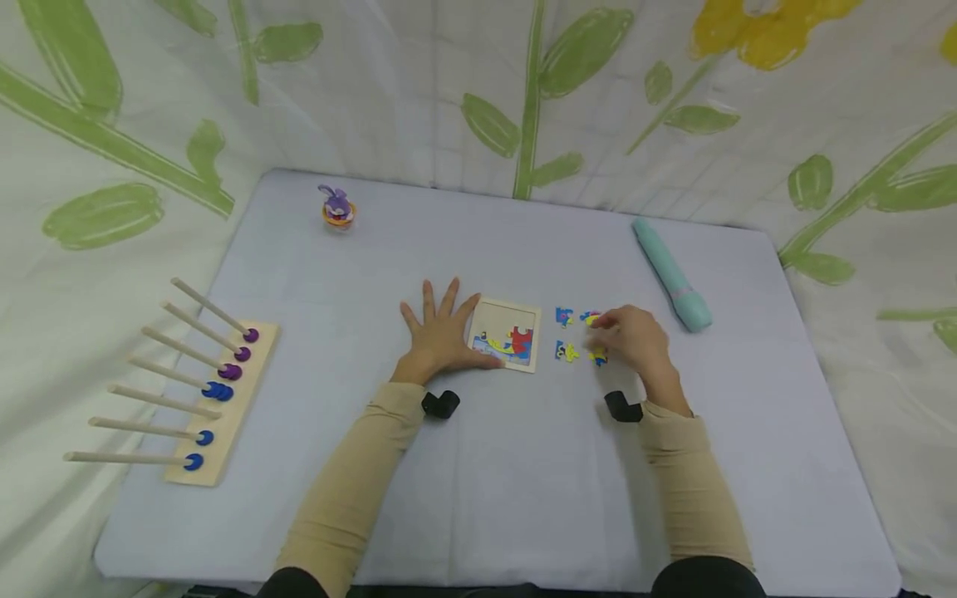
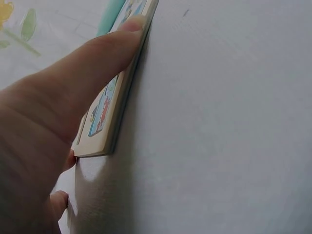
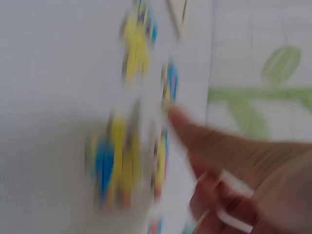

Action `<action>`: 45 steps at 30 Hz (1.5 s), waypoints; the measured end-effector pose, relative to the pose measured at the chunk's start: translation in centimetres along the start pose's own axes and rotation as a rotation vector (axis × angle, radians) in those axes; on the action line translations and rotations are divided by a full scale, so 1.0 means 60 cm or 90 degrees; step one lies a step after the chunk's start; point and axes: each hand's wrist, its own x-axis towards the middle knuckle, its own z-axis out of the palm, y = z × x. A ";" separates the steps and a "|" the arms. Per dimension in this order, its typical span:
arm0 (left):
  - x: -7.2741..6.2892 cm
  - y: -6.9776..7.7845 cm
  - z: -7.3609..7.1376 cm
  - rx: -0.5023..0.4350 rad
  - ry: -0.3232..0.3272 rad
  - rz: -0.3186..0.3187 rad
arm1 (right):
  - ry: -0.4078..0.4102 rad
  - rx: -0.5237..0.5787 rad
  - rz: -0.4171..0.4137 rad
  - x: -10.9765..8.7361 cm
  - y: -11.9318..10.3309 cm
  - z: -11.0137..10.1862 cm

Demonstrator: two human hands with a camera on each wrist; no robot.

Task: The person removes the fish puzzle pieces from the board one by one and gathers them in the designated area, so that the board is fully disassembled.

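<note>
Where the white table (image 1: pixel 523 498) spreads widest, we see both hands | left hand (image 1: pixel 441 339): fingers splayed, thumb on wooden tray (image 1: pixel 508 317) | right hand (image 1: pixel 635 339): among puzzle pieces (image 1: pixel 566 351), pinching or not we cannot tell | tray: mid-table, part-filled | pieces: just right of tray

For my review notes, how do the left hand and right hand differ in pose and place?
The left hand has its fingers spread; the right hand has bent fingers. The left hand touches the puzzle frame; the right hand is at the loose pieces. Both extend from tan sleeves.
</note>
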 end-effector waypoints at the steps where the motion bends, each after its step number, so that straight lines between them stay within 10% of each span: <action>1: 0.000 0.000 0.001 0.003 0.004 -0.002 | 0.002 0.007 -0.036 0.001 -0.017 0.010; 5: 0.003 0.001 0.011 0.015 0.013 -0.002 | -0.029 0.009 -0.156 0.010 -0.078 0.056; 10: 0.005 0.004 0.026 0.026 0.019 0.004 | -0.037 -0.052 -0.150 0.011 -0.108 0.084; 28: 0.004 0.005 0.021 0.024 0.020 -0.001 | -0.051 0.165 -0.179 0.023 -0.085 0.082; 45: 0.002 0.057 0.041 -0.002 0.076 -0.109 | -0.050 0.112 -0.227 0.035 -0.090 0.085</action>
